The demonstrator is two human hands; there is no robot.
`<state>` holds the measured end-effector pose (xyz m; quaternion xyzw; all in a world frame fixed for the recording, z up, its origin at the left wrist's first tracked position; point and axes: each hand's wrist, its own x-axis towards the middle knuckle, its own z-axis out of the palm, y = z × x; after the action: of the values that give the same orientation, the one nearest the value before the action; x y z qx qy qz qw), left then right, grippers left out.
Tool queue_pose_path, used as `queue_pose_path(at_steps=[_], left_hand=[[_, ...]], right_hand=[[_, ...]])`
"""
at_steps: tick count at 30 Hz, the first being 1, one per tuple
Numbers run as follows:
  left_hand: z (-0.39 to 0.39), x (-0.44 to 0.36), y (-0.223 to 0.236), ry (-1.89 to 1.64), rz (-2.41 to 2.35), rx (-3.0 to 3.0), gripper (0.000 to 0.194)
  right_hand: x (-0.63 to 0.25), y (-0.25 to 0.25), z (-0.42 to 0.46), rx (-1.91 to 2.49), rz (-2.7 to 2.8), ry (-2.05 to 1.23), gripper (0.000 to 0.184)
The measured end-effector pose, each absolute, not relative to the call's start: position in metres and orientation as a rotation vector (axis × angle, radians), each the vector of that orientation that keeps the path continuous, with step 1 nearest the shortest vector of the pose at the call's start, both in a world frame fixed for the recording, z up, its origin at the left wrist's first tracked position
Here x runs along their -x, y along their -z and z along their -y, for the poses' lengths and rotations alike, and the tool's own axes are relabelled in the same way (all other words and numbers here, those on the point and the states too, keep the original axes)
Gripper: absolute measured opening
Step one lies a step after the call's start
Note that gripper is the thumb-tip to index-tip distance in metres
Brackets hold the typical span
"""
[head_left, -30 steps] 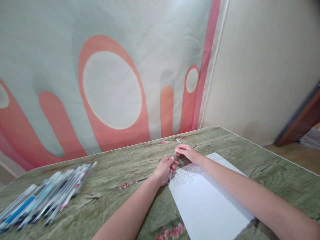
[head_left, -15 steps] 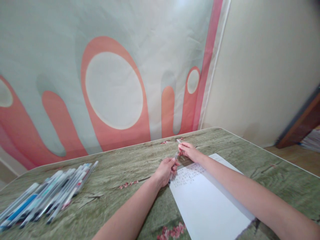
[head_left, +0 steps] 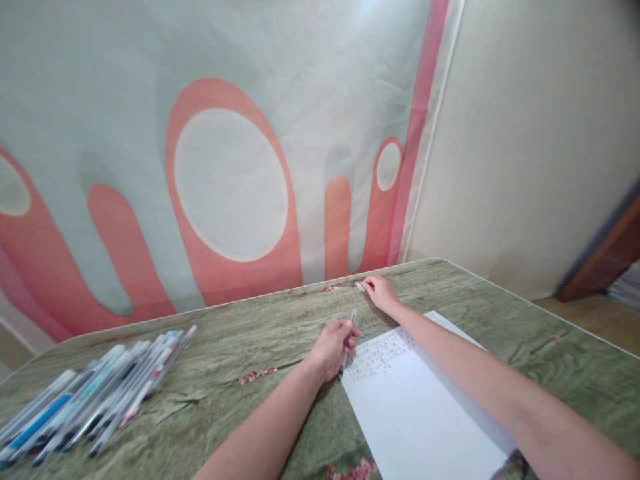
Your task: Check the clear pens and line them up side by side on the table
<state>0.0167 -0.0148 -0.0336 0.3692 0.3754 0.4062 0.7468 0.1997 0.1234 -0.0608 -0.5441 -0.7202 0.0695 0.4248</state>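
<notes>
My left hand [head_left: 334,348] is closed around a slim clear pen [head_left: 354,316], which it holds tilted, its upper end sticking out above the fingers and its dark lower end by the paper's corner. The sheet of white paper [head_left: 415,407] has rows of handwriting along its far end. Beyond the paper, my right hand [head_left: 381,292] rests low over the table with thumb and fingers pinched together. At its fingertips is a small whitish piece [head_left: 359,285], too small to name. My right forearm crosses above the paper's right side.
A pile of several pens [head_left: 100,393], mostly clear with one bright blue, lies on the left of the wood-patterned table [head_left: 240,427]. A pink and grey printed backdrop [head_left: 240,47] hangs behind the table. A plain wall [head_left: 525,133] stands to the right.
My right hand has moved away from the pen, slightly up and to the right, toward the far table edge. My left hand keeps its hold on the pen, whose upper end now shows free.
</notes>
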Motion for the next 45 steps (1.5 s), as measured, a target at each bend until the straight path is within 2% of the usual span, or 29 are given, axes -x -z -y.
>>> queue_pose_path(at_steps=[13,24,30,38,45], left_hand=[[0.015,-0.018,0.032,-0.912,-0.815,-0.82,0.02],[0.015,-0.018,0.032,-0.891,-0.825,-0.815,0.02],[0.014,-0.017,0.03,-0.944,-0.797,-0.721,0.013],[0.014,-0.014,0.028,-1.023,-0.675,-0.495,0.009],[0.006,-0.01,0.03,-1.309,-0.67,-0.465,0.006]], right_hand=[[-0.198,0.064,-0.117,1.447,1.976,0.051,0.021],[-0.2,0.064,-0.119,1.44,1.96,0.01,0.019],[-0.197,0.059,-0.113,1.393,1.887,-0.038,0.025],[-0.194,0.037,-0.096,1.298,1.82,-0.199,0.034],[-0.179,0.013,-0.082,1.215,1.914,-0.627,0.048]])
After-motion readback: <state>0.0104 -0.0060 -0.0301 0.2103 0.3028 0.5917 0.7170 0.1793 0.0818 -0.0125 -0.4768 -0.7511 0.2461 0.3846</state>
